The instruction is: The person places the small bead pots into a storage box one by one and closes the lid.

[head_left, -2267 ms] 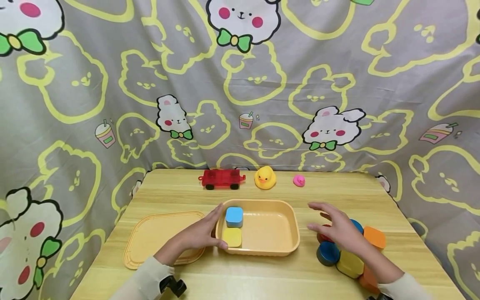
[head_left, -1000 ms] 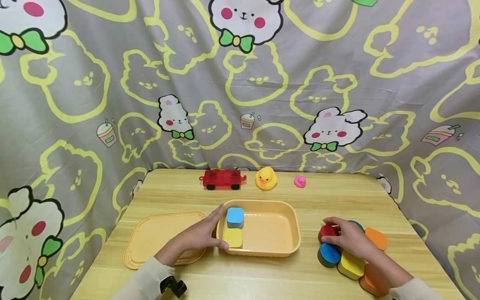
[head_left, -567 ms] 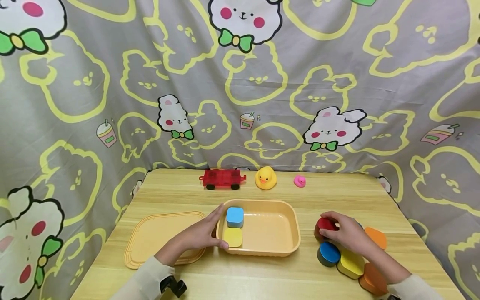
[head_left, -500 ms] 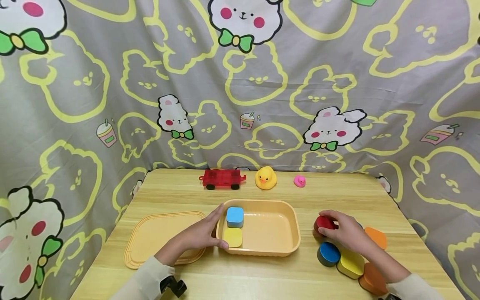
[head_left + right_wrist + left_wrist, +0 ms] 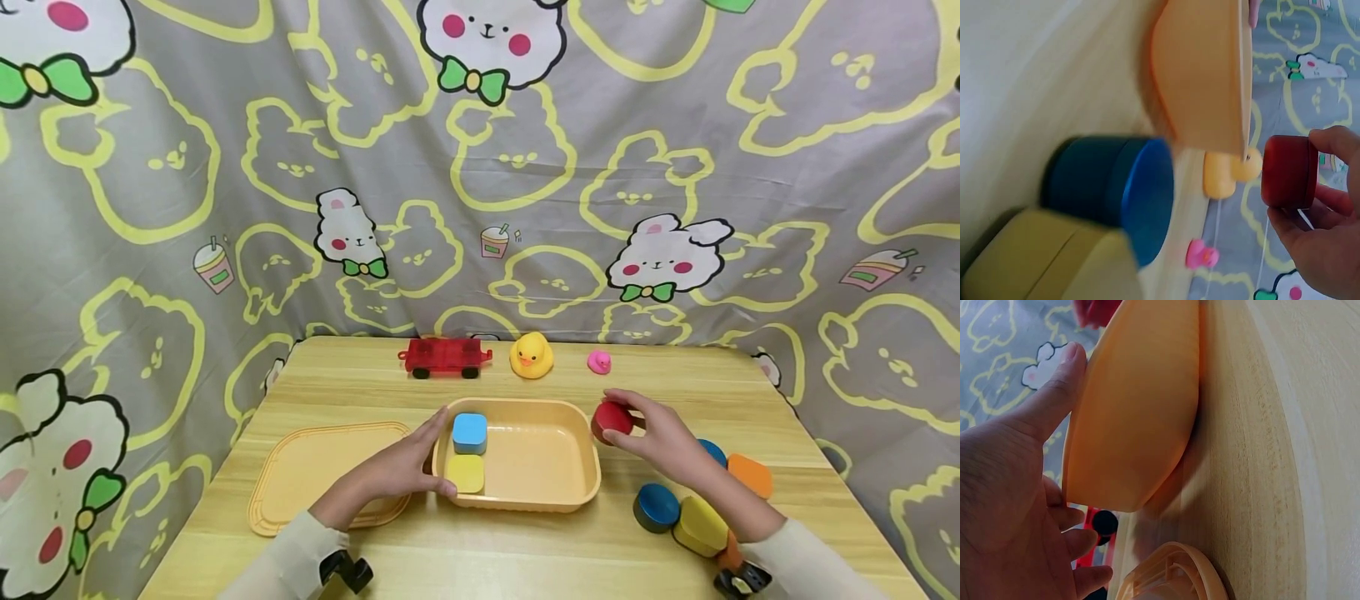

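Lifted off the pile of blocks at the right, the red round block [image 5: 611,418] now hangs clear of the worktop [image 5: 525,550] in the curled fingers of the right hand [image 5: 660,442], just beside the right rim of the tray [image 5: 592,467]. Across the tray, the left hand [image 5: 397,471] rests nearly flat-fingered against its left wall, holding nothing. Only the right wrist view shows thumb and fingers pinching the block's flat faces, level with the rim.

You've got the red round block [image 5: 611,419] lifted off the table — just beside the orange tray's [image 5: 589,454] right rim, short cylinder tilted.
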### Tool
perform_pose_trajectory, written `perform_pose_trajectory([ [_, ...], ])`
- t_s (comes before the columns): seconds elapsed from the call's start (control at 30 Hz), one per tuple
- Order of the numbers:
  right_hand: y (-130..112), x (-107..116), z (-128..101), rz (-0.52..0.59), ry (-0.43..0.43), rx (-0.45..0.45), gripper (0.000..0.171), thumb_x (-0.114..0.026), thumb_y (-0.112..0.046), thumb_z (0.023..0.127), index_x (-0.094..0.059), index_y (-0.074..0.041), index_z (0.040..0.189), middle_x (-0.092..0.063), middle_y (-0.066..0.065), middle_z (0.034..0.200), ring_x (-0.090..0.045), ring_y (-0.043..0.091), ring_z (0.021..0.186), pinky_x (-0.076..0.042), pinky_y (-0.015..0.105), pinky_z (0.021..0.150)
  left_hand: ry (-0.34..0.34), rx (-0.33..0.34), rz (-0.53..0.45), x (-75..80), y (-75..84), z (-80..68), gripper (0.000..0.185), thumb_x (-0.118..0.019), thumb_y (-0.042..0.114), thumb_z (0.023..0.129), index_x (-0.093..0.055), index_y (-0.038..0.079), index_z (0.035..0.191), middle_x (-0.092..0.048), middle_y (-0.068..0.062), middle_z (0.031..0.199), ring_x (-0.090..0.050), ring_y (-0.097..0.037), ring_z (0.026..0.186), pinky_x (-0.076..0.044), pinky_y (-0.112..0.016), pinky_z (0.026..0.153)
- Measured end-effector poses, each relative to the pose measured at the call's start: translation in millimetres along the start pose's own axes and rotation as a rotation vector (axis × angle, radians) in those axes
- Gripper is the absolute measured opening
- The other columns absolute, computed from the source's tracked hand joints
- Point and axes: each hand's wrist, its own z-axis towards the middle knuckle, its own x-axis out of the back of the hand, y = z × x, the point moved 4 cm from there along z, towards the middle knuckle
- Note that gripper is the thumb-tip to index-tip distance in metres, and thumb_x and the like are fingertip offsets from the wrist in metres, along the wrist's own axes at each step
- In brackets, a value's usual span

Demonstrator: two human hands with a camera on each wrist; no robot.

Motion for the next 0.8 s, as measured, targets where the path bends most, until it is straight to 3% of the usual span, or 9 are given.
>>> perform_pose_trajectory([
  [0.37,-27,-36,26,0.093,-0.099,0.068,0.053,-0.081,-0.014,0.091,-0.061,0.002,0.137,-0.065,0.017,0.13,-0.061,0.028,0.108,-0.06,0.032,0.084,0.004,-0.003,-0.007,0.4,0.1,-0.1,0.125,-0.083,0.053,0.082,-0.001,0.012,0.167,-0.003,-0.01,0.174,-0.018,-0.037,0.157,-0.029,-0.057,0.121],
  [0.5,-32,-51,35,0.072,-0.1,0.088,0.052,-0.083,-0.015,0.089,-0.063,0.003,0.134,-0.067,0.016,0.129,-0.062,0.025,0.107,-0.057,0.035,0.088,0.004,-0.002,-0.008,0.3,-0.7,0.2,0.125,-0.083,0.054,0.082,-0.001,0.013,0.167,-0.003,-0.01,0.174,-0.018,-0.037,0.157,-0.029,-0.057,0.121],
  [0.8,-32,-84,54,0.133,-0.111,0.039,0.056,-0.085,-0.014,0.087,-0.062,0.006,0.134,-0.066,0.018,0.13,-0.064,0.031,0.116,-0.055,0.046,0.098,0.004,0.003,-0.02,0.3,-0.1,0.3,0.126,-0.084,0.054,0.081,0.0,0.014,0.167,-0.004,-0.01,0.174,-0.018,-0.038,0.156,-0.028,-0.058,0.121],
])
